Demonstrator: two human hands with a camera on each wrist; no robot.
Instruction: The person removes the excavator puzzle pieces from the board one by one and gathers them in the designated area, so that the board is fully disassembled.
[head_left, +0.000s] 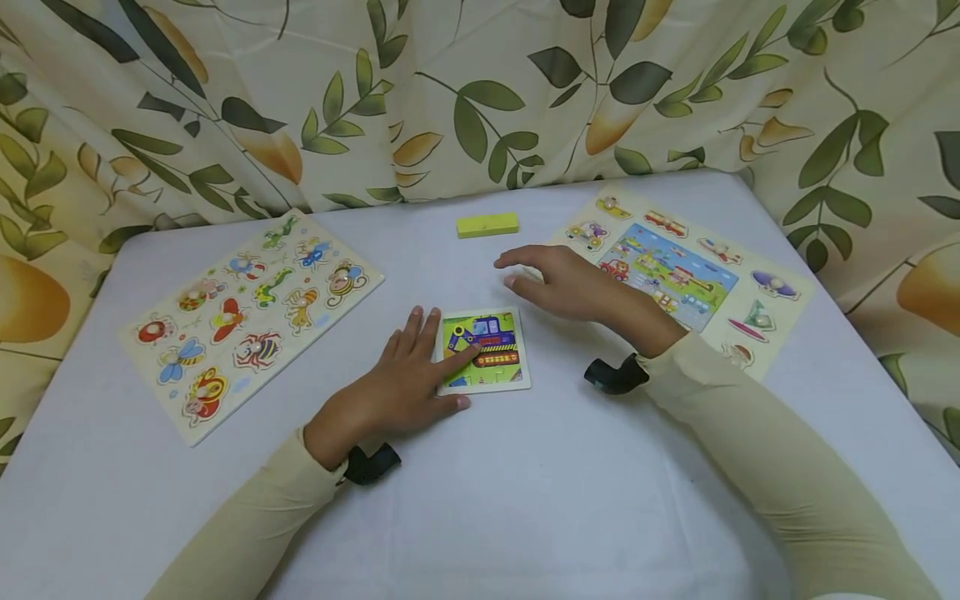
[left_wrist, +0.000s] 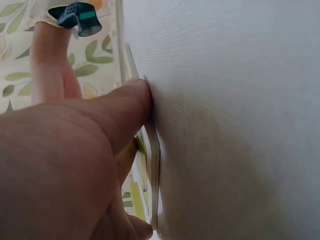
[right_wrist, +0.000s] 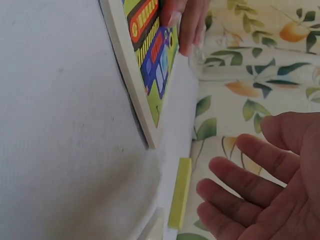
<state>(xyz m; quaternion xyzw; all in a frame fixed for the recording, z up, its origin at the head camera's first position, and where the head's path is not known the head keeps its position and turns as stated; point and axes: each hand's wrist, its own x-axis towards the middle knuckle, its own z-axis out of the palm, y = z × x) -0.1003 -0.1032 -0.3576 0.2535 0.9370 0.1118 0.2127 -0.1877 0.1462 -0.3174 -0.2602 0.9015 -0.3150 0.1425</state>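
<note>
A small square jigsaw puzzle with a purple excavator picture and a white frame lies in the middle of the table. My left hand rests at its left side, with the index finger laid across the picture. In the left wrist view the thumb touches the puzzle's edge. My right hand is held above the table, behind and right of the puzzle, fingers apart and holding nothing. The right wrist view shows its fingers loosely bent.
A pegged insect board lies at the left. At the right, partly under my right forearm, is a pegged vehicle board. Near the table's back edge lies a yellow-green block. A leaf-patterned curtain hangs behind.
</note>
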